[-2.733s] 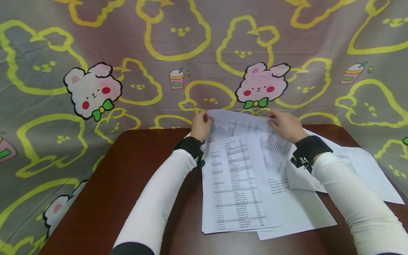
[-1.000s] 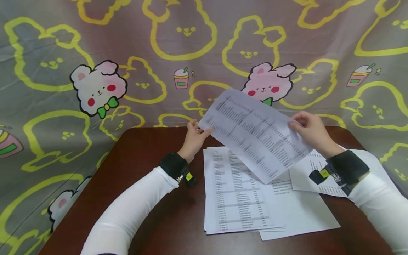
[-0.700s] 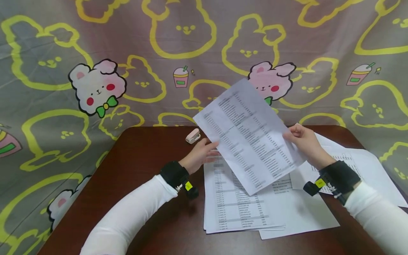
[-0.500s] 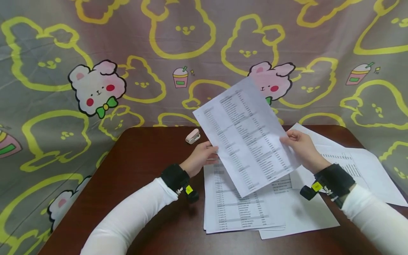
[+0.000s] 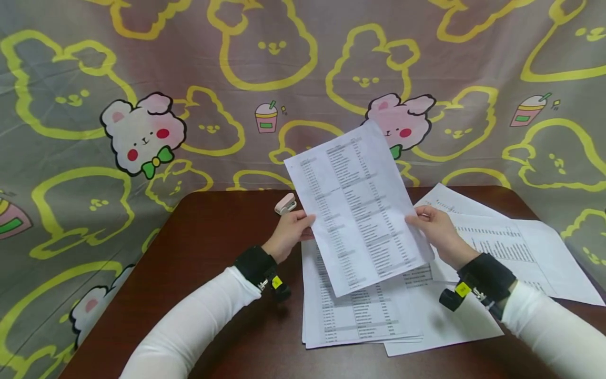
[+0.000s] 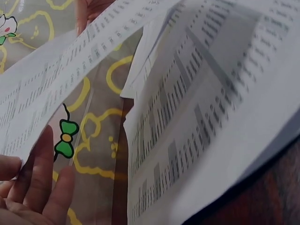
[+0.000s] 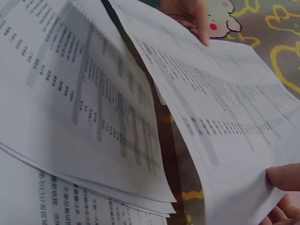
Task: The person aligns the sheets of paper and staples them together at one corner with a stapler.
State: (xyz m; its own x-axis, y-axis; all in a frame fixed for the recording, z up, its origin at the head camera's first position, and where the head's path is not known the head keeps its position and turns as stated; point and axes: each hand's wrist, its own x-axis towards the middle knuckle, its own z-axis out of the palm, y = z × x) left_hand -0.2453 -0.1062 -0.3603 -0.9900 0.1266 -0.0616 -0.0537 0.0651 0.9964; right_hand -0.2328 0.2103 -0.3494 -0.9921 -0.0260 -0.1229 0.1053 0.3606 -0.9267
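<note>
A printed sheet of paper (image 5: 355,210) is up in the air between my hands, tilted, its table of text towards me. My left hand (image 5: 289,234) pinches the sheet's left edge; in the left wrist view the thumb lies on one side and the fingers (image 6: 42,173) behind. My right hand (image 5: 437,234) pinches the right edge, with the thumb (image 7: 283,177) on the printed face. Below the sheet lies a stack of printed papers (image 5: 360,321), its upper part hidden by the held sheet. A small pink stapler (image 5: 285,203) sits just beyond my left hand.
More loose papers (image 5: 544,263) spread over the right side of the brown table (image 5: 213,221), some partly under the right forearm. Another sheet (image 5: 454,321) sticks out from beneath the stack. A patterned cloth (image 5: 189,52) hangs behind the table's far edge.
The sheet has come up off the stack, turned slantwise, then swung back closer to upright. The left hand has moved down along its edge. The stapler has come into view.
</note>
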